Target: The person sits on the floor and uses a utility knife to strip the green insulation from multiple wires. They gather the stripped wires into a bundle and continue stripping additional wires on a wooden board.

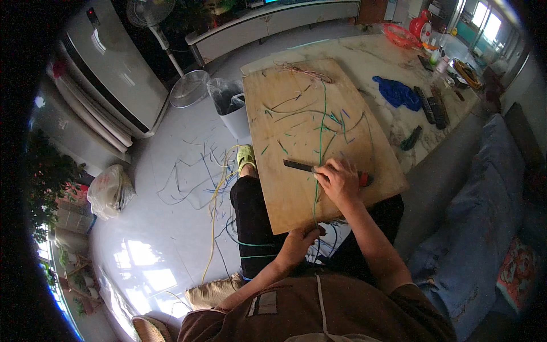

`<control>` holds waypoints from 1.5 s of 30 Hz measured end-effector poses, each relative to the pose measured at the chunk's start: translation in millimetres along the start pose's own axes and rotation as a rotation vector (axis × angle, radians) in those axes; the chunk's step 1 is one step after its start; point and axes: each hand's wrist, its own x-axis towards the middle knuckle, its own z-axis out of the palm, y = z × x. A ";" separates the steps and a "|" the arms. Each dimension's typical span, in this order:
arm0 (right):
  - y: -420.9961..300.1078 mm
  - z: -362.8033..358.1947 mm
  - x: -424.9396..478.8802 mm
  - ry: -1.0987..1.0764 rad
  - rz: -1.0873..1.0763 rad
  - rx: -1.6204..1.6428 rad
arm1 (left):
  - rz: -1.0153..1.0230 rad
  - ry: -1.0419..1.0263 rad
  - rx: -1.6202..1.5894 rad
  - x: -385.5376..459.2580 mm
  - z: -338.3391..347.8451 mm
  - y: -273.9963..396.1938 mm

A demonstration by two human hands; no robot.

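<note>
My right hand point(339, 181) grips a utility knife point(299, 166) whose dark blade points left over a wooden board point(286, 192). A red part of its handle shows beyond my fingers. Beneath the knife, a green insulated wire point(323, 115) runs along the board's length towards its near edge. There my left hand point(302, 241) pinches the wire's near end, just below the board. Stripped bits of green insulation point(335, 119) lie scattered across the wood. At the far end rests a bundle of bare copper wire point(303, 70).
The board lies partly on a marble-topped table point(376, 55) holding a blue cloth point(397, 93) and remote controls point(427, 107). Left of it stands a lined waste bin point(235, 117). Loose wires and scraps point(209, 171) litter the floor near my clog point(245, 156). A sofa point(470, 188) is at right.
</note>
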 end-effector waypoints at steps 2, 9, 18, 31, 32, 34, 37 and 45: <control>-0.5 1.4 -0.7 0.001 0.010 -0.005 | -0.123 -0.042 -0.149 0.5 -1.9 2.4; -1.7 -0.6 -2.0 0.010 0.005 -0.022 | -0.251 0.063 -0.530 -1.2 13.9 7.5; -2.3 -0.6 -1.6 0.026 0.014 -0.001 | -0.358 -0.069 -0.633 3.3 6.7 7.3; 2.6 -41.4 -8.4 -0.112 0.209 0.006 | -0.327 0.158 -0.708 6.9 23.8 -8.4; 6.2 -48.9 -21.9 -0.100 0.208 -0.005 | -0.304 0.167 -0.681 6.5 23.7 -4.0; 15.5 -56.4 -34.9 -0.057 0.153 -0.014 | -0.355 0.125 -0.666 5.4 20.4 3.3; -1.8 -70.4 -46.7 -0.102 0.149 -0.022 | -0.425 0.105 -0.716 5.2 16.7 11.0; -32.1 -54.7 -59.6 -0.109 0.036 0.004 | -0.432 0.086 -0.703 9.1 20.4 1.5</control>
